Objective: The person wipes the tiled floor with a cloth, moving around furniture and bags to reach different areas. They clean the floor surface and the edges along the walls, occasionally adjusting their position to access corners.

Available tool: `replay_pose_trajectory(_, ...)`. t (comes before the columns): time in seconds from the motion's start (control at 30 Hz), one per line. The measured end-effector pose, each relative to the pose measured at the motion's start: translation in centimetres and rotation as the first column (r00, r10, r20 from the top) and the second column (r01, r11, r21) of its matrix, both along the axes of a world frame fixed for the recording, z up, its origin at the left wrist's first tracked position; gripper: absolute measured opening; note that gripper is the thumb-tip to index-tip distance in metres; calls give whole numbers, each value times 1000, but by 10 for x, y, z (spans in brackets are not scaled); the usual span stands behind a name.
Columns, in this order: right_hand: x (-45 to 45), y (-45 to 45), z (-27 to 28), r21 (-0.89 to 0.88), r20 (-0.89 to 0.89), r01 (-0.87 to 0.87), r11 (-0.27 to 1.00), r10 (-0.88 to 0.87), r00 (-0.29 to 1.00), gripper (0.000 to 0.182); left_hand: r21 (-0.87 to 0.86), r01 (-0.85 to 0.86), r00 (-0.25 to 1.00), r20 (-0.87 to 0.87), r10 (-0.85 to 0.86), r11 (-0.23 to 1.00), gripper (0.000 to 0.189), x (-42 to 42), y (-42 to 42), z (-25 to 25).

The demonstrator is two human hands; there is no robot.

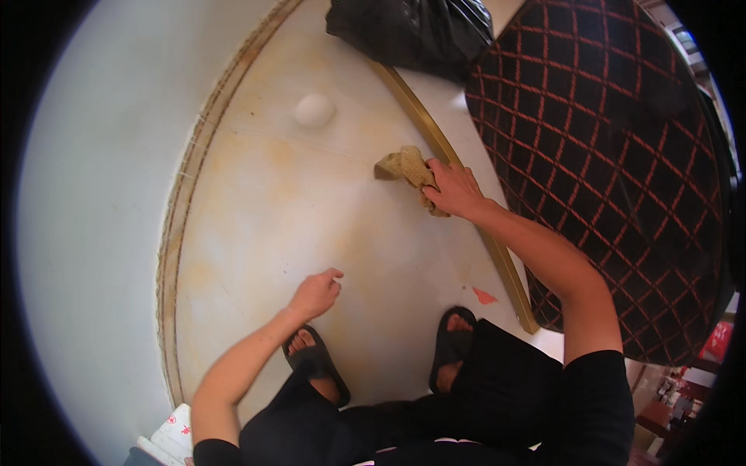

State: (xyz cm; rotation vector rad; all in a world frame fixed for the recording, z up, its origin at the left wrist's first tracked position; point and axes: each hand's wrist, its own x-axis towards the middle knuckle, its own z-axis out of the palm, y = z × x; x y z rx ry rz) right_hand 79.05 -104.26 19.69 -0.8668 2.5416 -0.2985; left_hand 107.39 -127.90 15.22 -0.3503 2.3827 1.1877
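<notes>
My right hand (457,187) grips a crumpled tan cloth (415,166) against the pale, stained floor (280,221). Part of the cloth is hidden under the fingers. Just beyond that hand runs a gold-coloured strip (428,122) along the floor's right side. Over the floor near my left foot, my left hand (317,294) is loosely curled with the index finger sticking out, and nothing shows in it. A round white patch (315,110) appears farther up the floor; whether it is an object or a reflection I cannot tell.
A black plastic bag (414,35) lies at the top. A dark panel with red diamond lines (600,145) stands along the right. On the left, a worn border (189,175) meets the pale wall (105,192). A red scrap (484,296) lies near my right black sandal (451,349).
</notes>
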Motion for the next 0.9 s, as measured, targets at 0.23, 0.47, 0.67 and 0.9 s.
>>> replay_pose_trajectory(0.23,19,-86,-117,-4,-435,164,986,-150,888,55,-34,-252,942,-238,237,967,34,-51,-60,-42)
replay_pose_trajectory(0.47,118,-88,-108,-341,-124,-380,860,360,925,42,-499,-273,837,-544,-53,822,67,-228,-126,-28)
replay_pose_trajectory(0.67,9,-106,-69,-283,-84,103,954,-132,988,43,-561,-178,926,-374,-55,809,74,-273,-116,-40)
replay_pose_trajectory(0.9,-12,-112,-117,-8,-406,71,997,-68,912,64,350,-822,456,-69,887,450,68,-262,-120,-40)
